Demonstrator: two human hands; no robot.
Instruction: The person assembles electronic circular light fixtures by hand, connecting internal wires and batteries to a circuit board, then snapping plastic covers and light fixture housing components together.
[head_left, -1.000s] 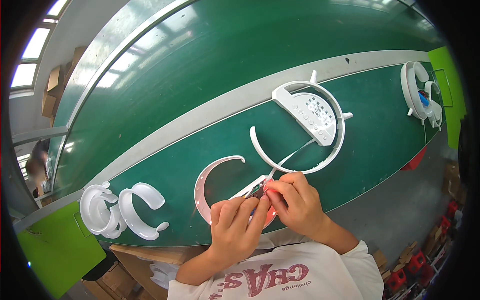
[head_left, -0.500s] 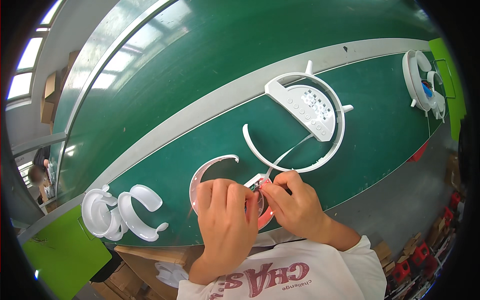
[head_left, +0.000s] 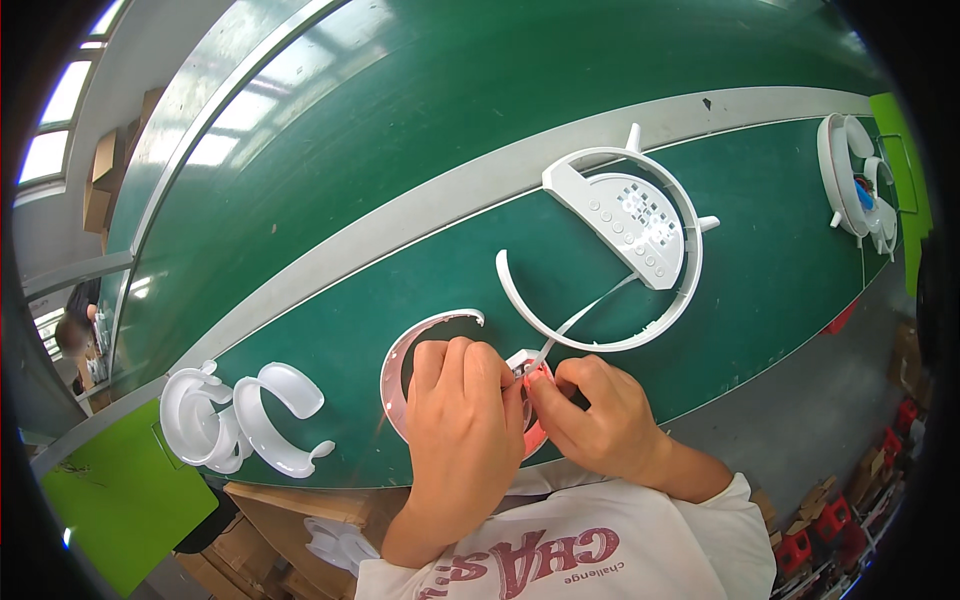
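Observation:
My left hand [head_left: 455, 415] and my right hand [head_left: 595, 415] meet at the near edge of the green bench, fingertips pinched close together. Between them ends a flat white ribbon cable [head_left: 590, 308], which runs back to a white half-round panel [head_left: 640, 225] with round buttons. My right fingertips pinch the cable's end; what the left ones hold is hidden. Beneath both hands lies a white C-shaped ring housing [head_left: 393, 375], its right part lit red, partly covered by the fingers. A larger white open ring frame [head_left: 690, 270] with short prongs surrounds the panel.
White curved shells [head_left: 275, 430] lie at the bench's left end, beside a lime-green board [head_left: 125, 510]. At the far right sit more white ring parts [head_left: 845, 180] with something blue inside. A cardboard box [head_left: 300, 500] stands below the near edge. Beyond the bench rises a green partition [head_left: 480, 110].
The view has shifted slightly, moving the bench items a little in the picture. Both hands stay at the cable's end, with small finger movements; the left fingers sit closer together.

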